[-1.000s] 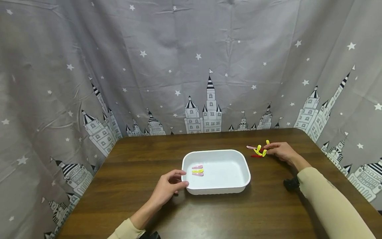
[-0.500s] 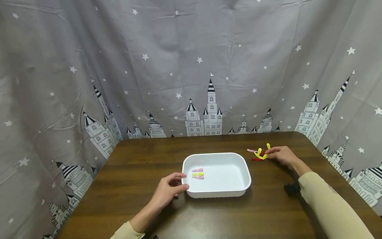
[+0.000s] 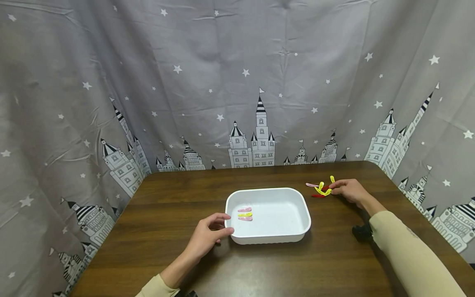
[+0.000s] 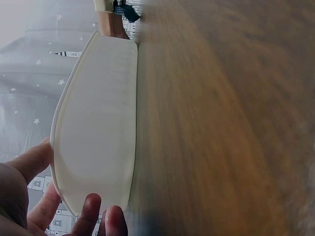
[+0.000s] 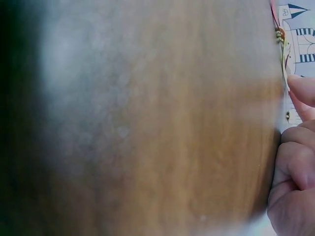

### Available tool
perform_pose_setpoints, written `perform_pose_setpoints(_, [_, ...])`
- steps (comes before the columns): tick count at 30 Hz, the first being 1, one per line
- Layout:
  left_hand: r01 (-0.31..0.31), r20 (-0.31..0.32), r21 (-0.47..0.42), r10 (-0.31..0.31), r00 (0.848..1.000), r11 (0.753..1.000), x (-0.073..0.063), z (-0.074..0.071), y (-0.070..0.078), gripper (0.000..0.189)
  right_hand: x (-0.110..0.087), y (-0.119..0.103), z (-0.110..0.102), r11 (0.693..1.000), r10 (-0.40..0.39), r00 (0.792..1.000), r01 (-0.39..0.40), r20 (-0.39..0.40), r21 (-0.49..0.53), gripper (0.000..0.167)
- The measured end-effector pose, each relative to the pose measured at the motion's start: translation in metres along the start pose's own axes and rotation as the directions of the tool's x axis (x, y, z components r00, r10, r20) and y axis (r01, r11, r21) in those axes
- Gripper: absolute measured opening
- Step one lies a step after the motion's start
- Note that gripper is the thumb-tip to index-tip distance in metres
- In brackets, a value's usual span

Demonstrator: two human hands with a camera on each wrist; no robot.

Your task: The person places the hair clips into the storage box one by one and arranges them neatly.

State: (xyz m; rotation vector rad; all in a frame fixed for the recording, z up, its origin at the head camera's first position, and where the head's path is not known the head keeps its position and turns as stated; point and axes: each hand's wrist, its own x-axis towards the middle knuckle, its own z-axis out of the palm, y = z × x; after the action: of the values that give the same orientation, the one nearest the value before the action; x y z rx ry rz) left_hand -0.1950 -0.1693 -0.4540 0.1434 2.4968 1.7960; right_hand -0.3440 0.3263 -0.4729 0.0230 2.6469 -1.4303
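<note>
In the head view, my left hand (image 3: 208, 234) holds the left edge of a white plastic tray (image 3: 274, 238), thumb and index finger at the rim. The left wrist view shows the fingertips (image 4: 92, 201) along the tray's outer wall. Inside the tray two pink snap hair clips (image 3: 244, 209) lie in a row with a yellow one (image 3: 245, 214) between them. At the far right, my right hand (image 3: 350, 192) pinches a yellow hair clip (image 3: 327, 192) between thumb and index finger, its other fingers folded in. This clip overlaps a small pile of hair clips.
The pile includes a pink clip (image 3: 311, 185), a red clip (image 3: 318, 196) and other yellow clips (image 3: 332, 179). A brown wooden table (image 3: 178, 194) carries everything. Behind it hangs a grey curtain (image 3: 193, 95) printed with castles and stars.
At the pile, the yellow clip at my right fingertips has tilted from nearly upright to flatter. My left hand and the tray stay in place; the head view shifts slightly.
</note>
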Motion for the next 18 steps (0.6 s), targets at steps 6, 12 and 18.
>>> perform_pose_setpoints(6, [0.001,-0.002,0.005,-0.001,1.0,1.0,0.0005,0.0001,-0.0009,0.037,0.0003,0.0009,-0.0002,1.0,-0.015,1.0,0.015,0.003,-0.016,0.03])
perform_pose_setpoints(12, [0.002,0.004,0.0,-0.002,1.0,1.0,0.0005,-0.0001,-0.0013,0.038,-0.0031,0.0004,-0.0002,0.996,-0.022,1.0,0.023,0.015,-0.082,0.029])
perform_pose_setpoints(18, [0.007,-0.015,0.015,-0.007,1.0,1.0,0.0016,-0.0001,-0.0028,0.038,-0.003,-0.0005,0.0001,0.991,-0.072,0.997,0.074,0.023,-0.113,0.03])
